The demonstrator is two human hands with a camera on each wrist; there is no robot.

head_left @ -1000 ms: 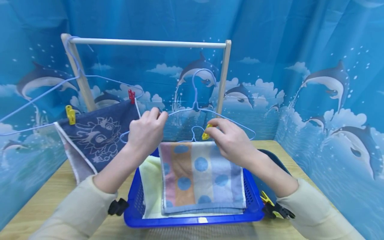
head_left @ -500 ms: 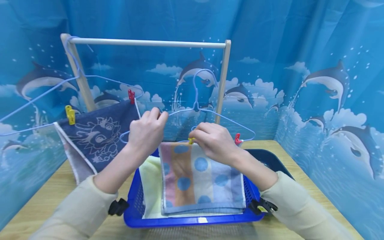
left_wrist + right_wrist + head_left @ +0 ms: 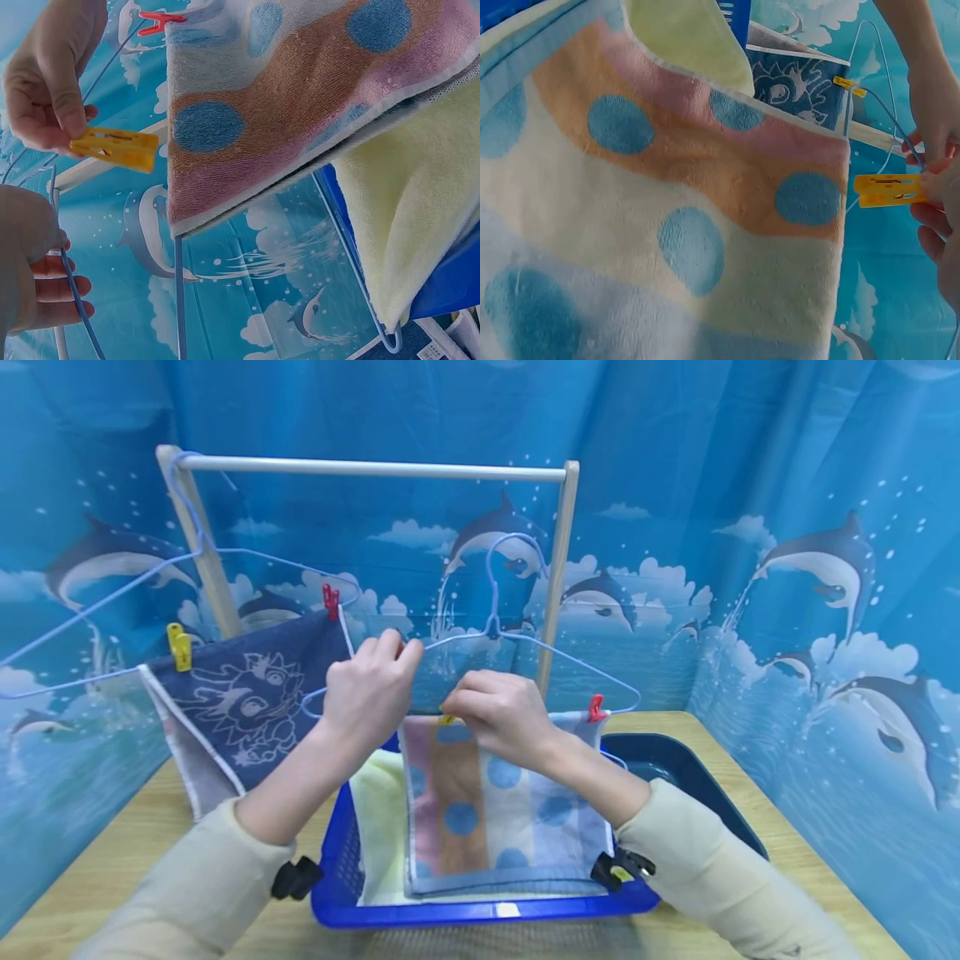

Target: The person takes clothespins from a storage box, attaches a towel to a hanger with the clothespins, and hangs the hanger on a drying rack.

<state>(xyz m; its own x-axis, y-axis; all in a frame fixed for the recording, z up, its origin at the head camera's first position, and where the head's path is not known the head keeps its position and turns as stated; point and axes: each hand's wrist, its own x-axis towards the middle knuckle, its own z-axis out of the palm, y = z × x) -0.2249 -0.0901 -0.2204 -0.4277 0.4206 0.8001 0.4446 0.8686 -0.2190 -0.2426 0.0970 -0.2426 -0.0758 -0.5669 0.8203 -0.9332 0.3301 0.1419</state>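
My left hand (image 3: pixel 371 689) grips the lower left of a light-blue wire hanger (image 3: pixel 493 625). Over the hanger's bar hangs a striped towel with blue dots (image 3: pixel 480 827). A red clothespin (image 3: pixel 596 708) is clipped at the towel's top right corner. Between thumb and fingers, my right hand (image 3: pixel 501 714) pinches a yellow clothespin (image 3: pixel 116 148) by its handles. In the right wrist view, that yellow clothespin (image 3: pixel 889 190) has its tip just off the towel's top edge, level with the orange stripe. The right hand partly hides the bar and clothespin in the head view.
A blue basket (image 3: pixel 420 917) holding a pale yellow towel (image 3: pixel 378 827) stands below. On the left, a navy towel (image 3: pixel 255 693) hangs clipped on another hanger (image 3: pixel 201 539) from a rack (image 3: pixel 375 467). Right of the basket sits a dark tray (image 3: pixel 667 756).
My right hand has moved left along the towel's top edge with the yellow clothespin, uncovering the red clothespin at the right corner. The left hand stays almost still.
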